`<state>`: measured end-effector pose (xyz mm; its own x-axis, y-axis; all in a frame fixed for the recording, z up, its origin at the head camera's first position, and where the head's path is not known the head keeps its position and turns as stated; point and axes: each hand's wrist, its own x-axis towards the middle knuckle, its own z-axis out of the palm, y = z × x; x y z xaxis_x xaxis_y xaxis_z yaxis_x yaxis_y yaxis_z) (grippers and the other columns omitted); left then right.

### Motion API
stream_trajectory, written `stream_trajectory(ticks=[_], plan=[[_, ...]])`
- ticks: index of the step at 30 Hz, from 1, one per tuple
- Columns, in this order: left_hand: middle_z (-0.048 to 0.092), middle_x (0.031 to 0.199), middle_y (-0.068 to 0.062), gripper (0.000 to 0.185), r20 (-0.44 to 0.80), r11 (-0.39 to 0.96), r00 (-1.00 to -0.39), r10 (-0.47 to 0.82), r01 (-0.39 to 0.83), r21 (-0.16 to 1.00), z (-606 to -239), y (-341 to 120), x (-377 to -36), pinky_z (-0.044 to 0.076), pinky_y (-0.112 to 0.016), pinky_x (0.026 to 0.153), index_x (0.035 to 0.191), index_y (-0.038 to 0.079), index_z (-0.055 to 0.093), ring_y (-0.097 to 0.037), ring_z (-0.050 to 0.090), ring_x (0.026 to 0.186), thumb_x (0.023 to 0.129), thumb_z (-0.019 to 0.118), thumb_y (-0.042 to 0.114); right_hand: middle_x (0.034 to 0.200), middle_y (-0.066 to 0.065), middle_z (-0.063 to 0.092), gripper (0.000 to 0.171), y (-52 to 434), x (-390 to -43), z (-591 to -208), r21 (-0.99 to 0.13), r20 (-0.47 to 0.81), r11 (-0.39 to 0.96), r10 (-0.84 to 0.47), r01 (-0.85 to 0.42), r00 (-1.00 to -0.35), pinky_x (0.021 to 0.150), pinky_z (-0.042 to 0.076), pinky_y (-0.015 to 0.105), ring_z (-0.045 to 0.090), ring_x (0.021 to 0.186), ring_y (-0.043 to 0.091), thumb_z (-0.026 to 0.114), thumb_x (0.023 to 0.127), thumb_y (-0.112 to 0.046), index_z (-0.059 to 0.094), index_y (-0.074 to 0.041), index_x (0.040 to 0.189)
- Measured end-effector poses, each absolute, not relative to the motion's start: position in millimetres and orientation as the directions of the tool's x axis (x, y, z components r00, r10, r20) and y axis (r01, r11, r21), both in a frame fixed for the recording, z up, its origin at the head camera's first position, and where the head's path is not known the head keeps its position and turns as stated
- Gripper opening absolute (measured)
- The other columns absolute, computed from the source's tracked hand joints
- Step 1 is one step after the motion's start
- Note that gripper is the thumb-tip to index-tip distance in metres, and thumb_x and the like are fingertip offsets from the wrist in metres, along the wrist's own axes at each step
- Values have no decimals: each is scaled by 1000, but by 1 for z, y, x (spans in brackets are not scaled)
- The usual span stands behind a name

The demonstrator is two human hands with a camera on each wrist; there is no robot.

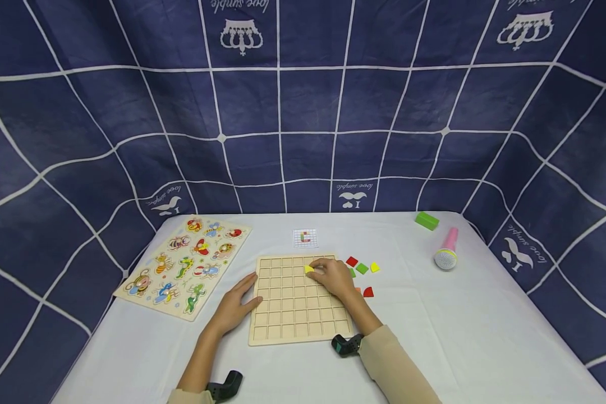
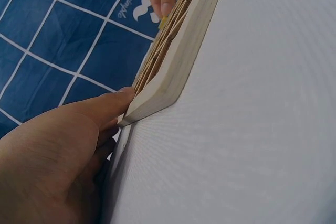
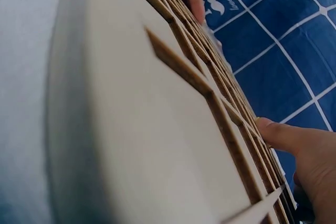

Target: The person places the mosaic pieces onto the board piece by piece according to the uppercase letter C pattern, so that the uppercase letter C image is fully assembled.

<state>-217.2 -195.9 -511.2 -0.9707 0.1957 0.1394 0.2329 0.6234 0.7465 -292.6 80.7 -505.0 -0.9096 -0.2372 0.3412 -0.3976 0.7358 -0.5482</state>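
A wooden grid board (image 1: 283, 340) lies on the white table. My left hand (image 1: 232, 308) rests along its left edge, fingers spread and thumb at the rim; in the left wrist view the thumb of that left hand (image 2: 58, 140) touches the board's corner. Over the upper right squares, my right hand (image 1: 335, 278) pinches a small yellow piece (image 1: 309, 269) between thumb and fingers. Whether the piece touches the board I cannot tell. Right of the board lie a red square (image 1: 352, 261), a green piece (image 1: 362, 269), a yellow piece (image 1: 375, 267) and a red quarter-round piece (image 1: 368, 292). The right forearm partly hides others.
Behind the board is a small card (image 1: 305, 238) printed with a coloured grid pattern. An insect puzzle board (image 1: 179, 311) lies at the left. To the far right are a pink toy microphone (image 1: 449, 244) and a green block (image 1: 427, 220). Blue curtains surround the table.
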Motion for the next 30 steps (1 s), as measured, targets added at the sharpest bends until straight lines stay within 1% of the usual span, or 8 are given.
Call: stream_trajectory(ticks=[7, 10, 12, 14, 16, 20, 24, 30], plan=[[30, 148, -10, 66, 143, 624, -970, 197, 236, 745, -512, -197, -219, 19, -46, 110, 141, 6, 36, -30, 23, 136, 86, 65, 28, 91, -1, 70, 28, 80, -293, -503, -545, 349, 740, -227, -394, -909, 64, 51, 32, 64, 79, 22, 75, 74, -39, 73, -18, 94], [30, 148, -10, 66, 145, 624, -969, 199, 239, 744, -512, -197, -219, 19, -46, 110, 141, 5, 36, -30, 23, 136, 86, 65, 29, 82, -1, 70, 28, 82, -292, -501, -564, 356, 725, -220, -396, -908, 58, 48, 30, 60, 68, 16, 76, 74, -37, 73, -19, 94], [30, 148, -9, 66, 144, 624, -970, 196, 236, 745, -512, -197, -218, 20, -46, 110, 141, 5, 37, -29, 23, 136, 86, 66, 29, 73, -1, 67, 27, 84, -290, -499, -584, 360, 710, -208, -393, -909, 53, 44, 27, 51, 59, 12, 77, 73, -36, 74, -20, 94], [30, 148, -9, 66, 143, 628, -971, 191, 233, 742, -512, -197, -218, 20, -46, 110, 141, 5, 37, -29, 24, 136, 86, 66, 29, 59, -2, 58, 27, 87, -288, -495, -605, 357, 694, -202, -391, -912, 45, 37, 25, 40, 50, 10, 76, 75, -36, 73, -19, 96], [31, 148, -8, 66, 143, 632, -972, 187, 230, 740, -512, -197, -218, 20, -45, 110, 140, 5, 38, -28, 24, 136, 86, 66, 29, 49, -3, 47, 28, 92, -286, -491, -625, 347, 683, -190, -378, -918, 39, 29, 23, 32, 45, 8, 73, 77, -36, 73, -17, 98], [31, 147, -8, 65, 147, 635, -972, 186, 233, 737, -513, -197, -218, 20, -44, 110, 140, 5, 38, -28, 25, 135, 86, 66, 29, 42, -6, 30, 32, 109, -286, -482, -649, 334, 681, -146, -340, -931, 34, 17, 21, 21, 38, 7, 70, 80, -37, 72, -14, 103], [31, 148, -8, 66, 146, 635, -971, 188, 234, 736, -512, -197, -217, 20, -44, 110, 140, 5, 38, -28, 25, 135, 86, 66, 29, 41, -7, 28, 31, 132, -292, -480, -632, 349, 709, -99, -312, -932, 35, 16, 21, 19, 38, 8, 71, 80, -33, 71, -13, 104], [31, 148, -8, 65, 149, 631, -970, 194, 240, 738, -512, -197, -217, 20, -45, 110, 140, 5, 38, -28, 25, 135, 86, 66, 29, 44, -4, 31, 32, 162, -302, -488, -592, 328, 765, -59, -254, -943, 38, 20, 25, 25, 41, 11, 72, 80, -28, 69, -12, 107]])
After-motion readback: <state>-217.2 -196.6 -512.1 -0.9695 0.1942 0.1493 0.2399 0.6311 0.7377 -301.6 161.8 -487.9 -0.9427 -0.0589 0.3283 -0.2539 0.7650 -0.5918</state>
